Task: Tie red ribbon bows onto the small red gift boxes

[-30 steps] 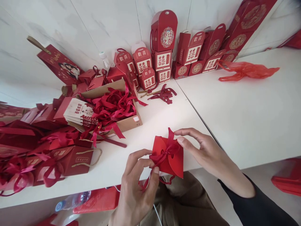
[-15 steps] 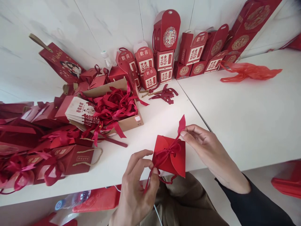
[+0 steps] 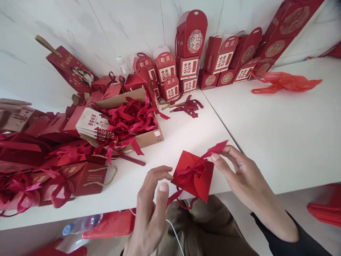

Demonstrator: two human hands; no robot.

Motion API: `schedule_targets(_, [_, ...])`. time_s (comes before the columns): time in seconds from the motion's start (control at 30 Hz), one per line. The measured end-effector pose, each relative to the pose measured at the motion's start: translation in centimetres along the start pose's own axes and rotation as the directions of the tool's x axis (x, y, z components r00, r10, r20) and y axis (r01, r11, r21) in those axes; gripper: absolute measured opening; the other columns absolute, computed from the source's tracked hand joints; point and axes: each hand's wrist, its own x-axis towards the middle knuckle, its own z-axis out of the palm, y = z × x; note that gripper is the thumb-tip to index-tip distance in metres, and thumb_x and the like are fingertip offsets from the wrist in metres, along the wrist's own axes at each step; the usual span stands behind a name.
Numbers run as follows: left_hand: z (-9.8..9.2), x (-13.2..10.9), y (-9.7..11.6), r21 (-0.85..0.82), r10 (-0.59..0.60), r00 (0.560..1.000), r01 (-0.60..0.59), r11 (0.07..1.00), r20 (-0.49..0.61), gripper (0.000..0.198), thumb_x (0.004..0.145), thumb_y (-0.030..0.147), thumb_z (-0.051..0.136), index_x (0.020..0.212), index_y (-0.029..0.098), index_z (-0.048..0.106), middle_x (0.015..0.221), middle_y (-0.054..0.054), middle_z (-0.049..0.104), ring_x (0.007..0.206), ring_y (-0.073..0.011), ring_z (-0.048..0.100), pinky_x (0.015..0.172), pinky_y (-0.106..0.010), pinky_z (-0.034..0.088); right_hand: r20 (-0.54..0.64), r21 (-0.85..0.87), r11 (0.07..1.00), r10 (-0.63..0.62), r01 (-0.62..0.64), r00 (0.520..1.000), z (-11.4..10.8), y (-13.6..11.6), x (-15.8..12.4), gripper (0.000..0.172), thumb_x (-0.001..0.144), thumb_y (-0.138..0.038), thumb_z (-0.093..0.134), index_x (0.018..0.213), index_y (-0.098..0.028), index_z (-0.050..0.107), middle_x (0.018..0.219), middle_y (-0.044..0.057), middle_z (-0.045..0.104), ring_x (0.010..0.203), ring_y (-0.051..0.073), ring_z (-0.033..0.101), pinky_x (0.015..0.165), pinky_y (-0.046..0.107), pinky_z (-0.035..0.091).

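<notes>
With my right hand (image 3: 243, 176) I am pinching the upper tail (image 3: 220, 148) of a crimson ribbon bow (image 3: 192, 171) on a red gift box (image 3: 201, 186) at the near edge of the desk (image 3: 191, 131). My left hand (image 3: 147, 215) is hovering beside the box, thumb and forefinger parted; whether it is holding ribbon is unclear to me.

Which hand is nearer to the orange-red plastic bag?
Right. The right hand is below-left of the bag in the picture; the left hand is lower and farther left.
</notes>
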Motion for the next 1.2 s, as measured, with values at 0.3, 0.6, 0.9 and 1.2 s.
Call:
schedule_targets(0.3, [1.9,1.6,0.4,-0.018,-0.007,1.0,0.007,1.0,0.02,0.007,0.098,0.028,0.061,0.095,0.024,0.066,0.116,-0.007,0.067,0.109,-0.0213,0.065,0.09,-0.035,0.054,-0.002,-0.12,0.97,-0.213,0.211,0.977,1.3,1.0,-1.7,0.022,0.1,-0.048,0.06,0.114,-0.033,0.068,0.131,0.005,0.063,0.122,0.027,0.062,0.079,0.036,0.062])
schedule_targets(0.6, [1.8,1.7,0.4,-0.001,-0.044,0.999,0.044,0.999,0.023,0.013,0.103,0.029,0.051,0.095,0.023,0.059,0.107,-0.004,0.068,0.094,-0.0169,0.064,0.081,-0.03,0.051,0.02,-0.096,0.975,-0.2,0.201,0.98,1.0,0.8,-2.2,0.021,0.103,-0.045,0.056,0.11,-0.03,0.068,0.121,0.007,0.066,0.111,0.027,0.065,0.088,0.042,0.061])
schedule_targets(0.9, [1.6,1.4,0.1,0.04,-0.063,0.997,0.062,0.997,0.043,0.014,0.103,0.031,0.05,0.095,0.023,0.057,0.105,-0.005,0.068,0.085,-0.0178,0.064,0.078,-0.032,0.051,0.033,-0.094,0.979,-0.18,0.182,0.983,0.7,1.1,-2.2,0.019,0.103,-0.044,0.055,0.098,-0.03,0.066,0.113,0.006,0.064,0.107,0.025,0.063,0.068,0.029,0.06])
schedule_targets(1.2, [1.3,1.4,0.0,0.036,-0.073,0.997,0.072,0.997,0.034,0.017,0.103,0.034,0.05,0.093,0.022,0.057,0.092,-0.002,0.065,0.077,-0.0154,0.058,0.069,-0.028,0.048,-0.008,-0.082,0.978,-0.192,0.19,0.981,0.6,1.5,-2.1,0.015,0.101,-0.043,0.059,0.096,-0.032,0.067,0.116,0.004,0.065,0.108,0.024,0.064,0.051,0.024,0.051])
